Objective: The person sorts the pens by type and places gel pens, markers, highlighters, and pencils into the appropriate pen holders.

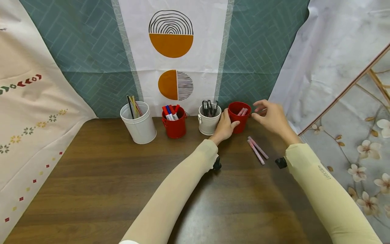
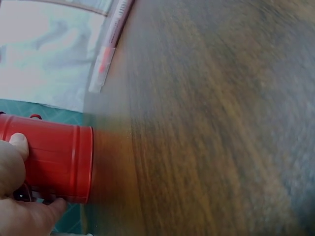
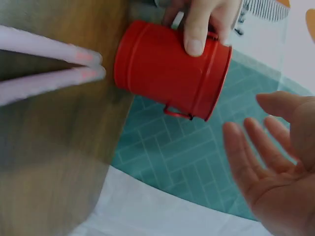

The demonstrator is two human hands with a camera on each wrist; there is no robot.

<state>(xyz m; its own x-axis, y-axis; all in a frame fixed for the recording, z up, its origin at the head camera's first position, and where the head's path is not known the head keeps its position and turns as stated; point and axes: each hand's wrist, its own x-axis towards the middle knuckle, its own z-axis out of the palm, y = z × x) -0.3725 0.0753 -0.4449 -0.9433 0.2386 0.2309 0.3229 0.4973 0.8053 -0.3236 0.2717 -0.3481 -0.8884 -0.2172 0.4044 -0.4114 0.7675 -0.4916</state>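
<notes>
In the head view my left hand (image 1: 223, 128) holds a small red bucket (image 1: 241, 126) by its left side, with the thumb across the front. Pale pink pens (image 1: 242, 112) stand inside it. The left wrist view shows thumb and fingers on the red wall (image 2: 56, 157). Just right of the bucket, my right hand (image 1: 272, 117) hovers at rim height. Its fingers (image 3: 266, 147) are spread and loosely bent, holding nothing. Two pink pens (image 1: 256, 152) lie on the table in front of the bucket, their far ends close together.
A small white bucket (image 1: 208, 126) with black pens stands beside my left hand. Farther left are another red bucket (image 1: 175, 129) with red and blue markers, and a taller white bucket (image 1: 141, 130) holding thin sticks. Cloth hangs behind the wooden table (image 1: 100, 189).
</notes>
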